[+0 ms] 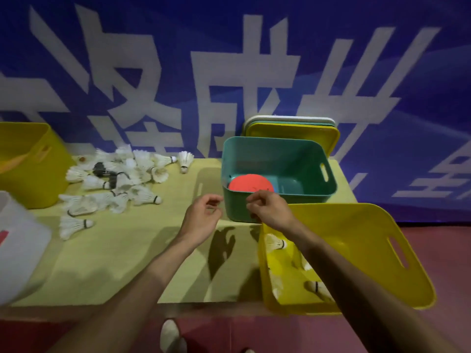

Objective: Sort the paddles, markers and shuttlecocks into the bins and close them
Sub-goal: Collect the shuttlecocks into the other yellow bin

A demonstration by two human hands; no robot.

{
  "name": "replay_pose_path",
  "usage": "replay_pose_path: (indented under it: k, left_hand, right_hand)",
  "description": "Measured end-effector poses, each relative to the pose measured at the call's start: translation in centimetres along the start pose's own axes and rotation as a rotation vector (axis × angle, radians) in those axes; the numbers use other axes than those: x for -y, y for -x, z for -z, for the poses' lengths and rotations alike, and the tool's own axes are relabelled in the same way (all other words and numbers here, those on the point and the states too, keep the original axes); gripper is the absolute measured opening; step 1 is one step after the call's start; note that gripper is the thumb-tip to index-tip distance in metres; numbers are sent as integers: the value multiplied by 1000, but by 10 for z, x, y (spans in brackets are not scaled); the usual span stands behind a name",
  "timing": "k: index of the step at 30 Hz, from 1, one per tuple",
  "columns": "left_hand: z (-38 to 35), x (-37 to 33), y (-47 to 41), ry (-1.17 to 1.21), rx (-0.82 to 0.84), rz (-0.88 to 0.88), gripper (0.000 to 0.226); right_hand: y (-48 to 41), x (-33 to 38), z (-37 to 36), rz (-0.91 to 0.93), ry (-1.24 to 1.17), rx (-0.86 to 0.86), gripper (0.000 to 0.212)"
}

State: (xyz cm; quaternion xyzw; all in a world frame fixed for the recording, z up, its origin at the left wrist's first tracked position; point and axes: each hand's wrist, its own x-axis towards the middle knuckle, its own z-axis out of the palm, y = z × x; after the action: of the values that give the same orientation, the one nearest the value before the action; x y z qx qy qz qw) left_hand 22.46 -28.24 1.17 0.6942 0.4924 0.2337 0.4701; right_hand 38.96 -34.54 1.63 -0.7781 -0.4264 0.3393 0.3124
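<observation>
A pile of white shuttlecocks (119, 179) lies on the yellow-green table (132, 250) at the left, with dark objects among them. A teal bin (277, 161) stands at the back right with a red paddle (251, 184) inside. A yellow bin (356, 245) at the front right holds several shuttlecocks (275, 243). My left hand (201, 217) hovers in front of the teal bin, fingers curled and empty. My right hand (270, 210) is at the teal bin's near wall, fingers loosely bent, nothing visible in it.
Stacked lids (293, 126), yellow in front, lean against the blue banner behind the teal bin. Another yellow bin (28, 161) stands at the far left. A white bin (17, 238) sits at the left edge. The yellow bin overhangs the table's front right edge.
</observation>
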Motion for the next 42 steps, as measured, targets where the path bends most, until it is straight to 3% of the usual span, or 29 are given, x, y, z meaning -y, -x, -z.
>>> replay_pose_path:
  k: [12, 19, 25, 30, 37, 42]
  left_hand:
    - [189, 150, -49, 39, -187, 288, 27]
    - [261, 242, -78, -167, -211, 378, 35]
    - [278, 291, -106, -706, -110, 268, 46]
    - [274, 303, -111, -948, -96, 246, 41]
    - [274, 310, -109, -887, -53, 283, 46]
    - [274, 305, -101, -725, -45, 311, 48]
  right_hand:
    - [-82, 118, -186, -15, 123, 308, 26]
    - [-126, 137, -269, -37, 283, 360, 32]
    - [-161, 134, -306, -105, 393, 327, 46]
    - [-184, 127, -319, -74, 537, 231, 55]
    - [-200, 120, -333, -135, 537, 233, 67]
    - [-190, 105, -339, -130, 657, 215, 49]
